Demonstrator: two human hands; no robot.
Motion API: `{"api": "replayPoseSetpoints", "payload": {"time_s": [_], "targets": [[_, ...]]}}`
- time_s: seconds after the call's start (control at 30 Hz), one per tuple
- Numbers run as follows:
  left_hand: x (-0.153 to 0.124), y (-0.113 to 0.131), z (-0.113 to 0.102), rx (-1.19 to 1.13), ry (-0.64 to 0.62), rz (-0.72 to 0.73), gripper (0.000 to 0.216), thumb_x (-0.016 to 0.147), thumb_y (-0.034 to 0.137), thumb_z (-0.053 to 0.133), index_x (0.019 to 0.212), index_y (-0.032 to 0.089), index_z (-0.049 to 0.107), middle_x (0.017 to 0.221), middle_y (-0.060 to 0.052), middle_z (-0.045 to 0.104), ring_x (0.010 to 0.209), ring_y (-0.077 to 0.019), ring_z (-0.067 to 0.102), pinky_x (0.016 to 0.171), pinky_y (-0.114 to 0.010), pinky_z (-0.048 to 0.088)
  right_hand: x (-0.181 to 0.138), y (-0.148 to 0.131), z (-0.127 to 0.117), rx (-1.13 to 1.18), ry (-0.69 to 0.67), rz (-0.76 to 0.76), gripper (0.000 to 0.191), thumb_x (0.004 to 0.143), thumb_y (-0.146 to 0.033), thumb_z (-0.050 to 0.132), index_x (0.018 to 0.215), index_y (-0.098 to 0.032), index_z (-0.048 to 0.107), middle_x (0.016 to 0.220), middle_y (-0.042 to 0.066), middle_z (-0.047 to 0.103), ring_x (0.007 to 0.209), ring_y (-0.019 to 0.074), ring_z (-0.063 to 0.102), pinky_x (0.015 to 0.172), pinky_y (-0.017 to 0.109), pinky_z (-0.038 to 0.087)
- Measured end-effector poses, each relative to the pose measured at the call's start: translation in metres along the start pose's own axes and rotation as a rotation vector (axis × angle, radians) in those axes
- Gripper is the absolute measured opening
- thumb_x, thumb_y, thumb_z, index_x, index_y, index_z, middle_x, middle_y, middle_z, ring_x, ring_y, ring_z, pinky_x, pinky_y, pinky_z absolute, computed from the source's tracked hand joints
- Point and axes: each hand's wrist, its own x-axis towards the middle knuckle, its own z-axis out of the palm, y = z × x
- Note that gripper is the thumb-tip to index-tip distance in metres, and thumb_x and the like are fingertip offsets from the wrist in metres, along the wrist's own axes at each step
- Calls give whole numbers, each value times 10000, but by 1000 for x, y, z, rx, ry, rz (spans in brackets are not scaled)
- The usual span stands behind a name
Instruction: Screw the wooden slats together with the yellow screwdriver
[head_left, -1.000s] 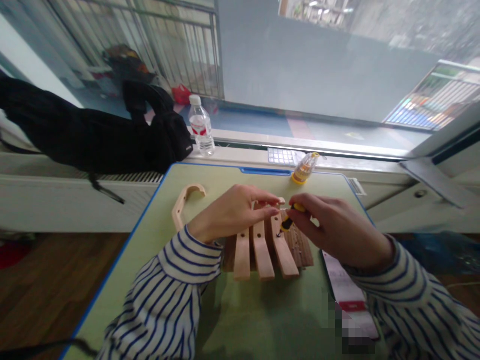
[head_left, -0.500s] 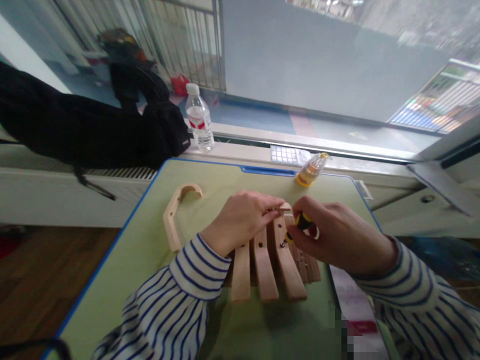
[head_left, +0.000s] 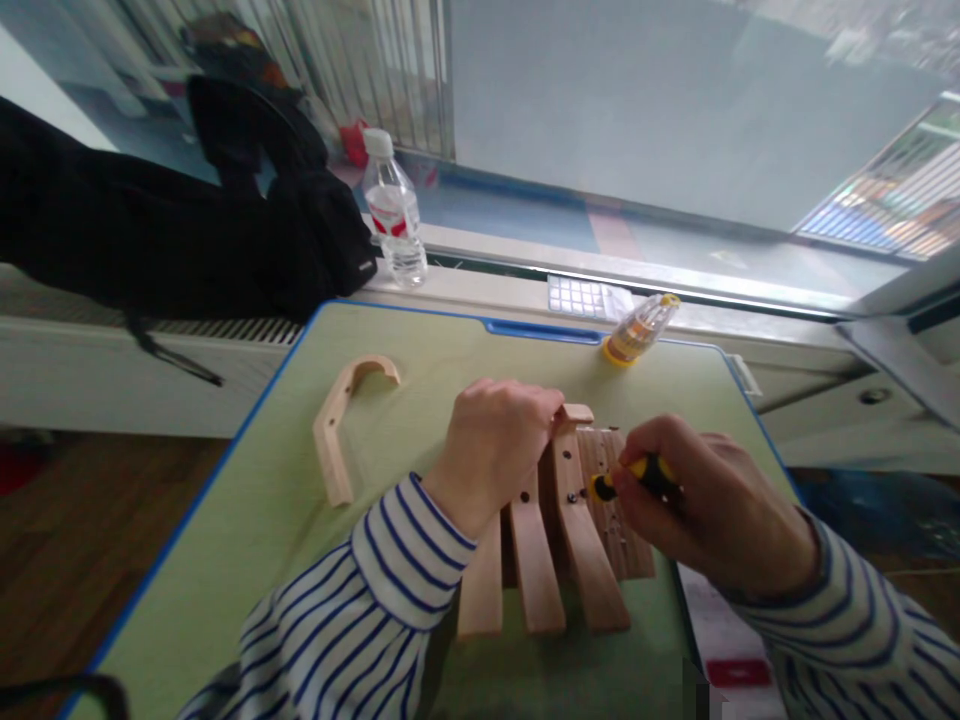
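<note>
A wooden assembly [head_left: 559, 560] of three pale slats on a darker board lies on the green desk [head_left: 405, 420]. My left hand [head_left: 499, 445] is closed over the tops of the slats, fingertips pinching the rightmost one. My right hand [head_left: 705, 510] is wrapped round a small yellow and black screwdriver [head_left: 626, 478], whose tip points left at a hole in the rightmost slat. Both sleeves are white with blue stripes.
A loose curved wooden piece [head_left: 345, 420] lies at the left of the desk. A small yellow-capped bottle [head_left: 637, 332] lies at the far edge. On the sill stand a water bottle [head_left: 391, 215] and a black bag [head_left: 187, 230]. Paper [head_left: 724, 650] lies at the right.
The view has shifted, so everything sits lower and further right. My right hand drew back to the right and turned the screwdriver flatter; my left hand curled tighter on the slats.
</note>
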Motion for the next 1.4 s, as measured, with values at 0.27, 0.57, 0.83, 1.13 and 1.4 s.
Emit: {"api": "replayPoseSetpoints", "payload": {"time_s": [0.27,0.57,0.83,1.13,1.4], "targets": [[1,2,1,0,8,-36,184,825,265,456,743,228,617,670,5,629,635,-174,560,554,-289,305,-7,3,3,-30,29,-104,66,782,-163,476,818,-172,422,554,-55,511,437,54,450,429,185,331],[0,1,2,-6,-3,-44,190,828,247,436,739,236,604,689,9,637,651,-185,565,552,-290,303,-11,4,6,-36,28,-162,63,790,-159,469,823,-177,419,609,-22,580,481,80,512,462,218,378],[0,2,0,-31,-21,-5,189,835,223,432,780,216,612,718,0,640,711,-176,572,622,-298,341,-12,3,6,-22,25,-163,89,782,-135,479,832,-169,413,614,-15,587,483,83,519,445,219,374],[1,2,0,-29,-32,20,189,840,231,440,751,201,603,719,-8,643,708,-174,573,636,-306,350,-13,1,6,-9,-15,-135,116,770,-130,483,844,-177,407,647,1,609,508,99,555,457,225,403],[-1,5,0,-12,-25,-9,192,839,243,449,757,201,619,686,-17,638,702,-186,571,625,-313,351,-15,-1,5,-10,-23,-128,127,772,-133,497,839,-183,401,675,13,623,529,105,571,466,229,412]]}}
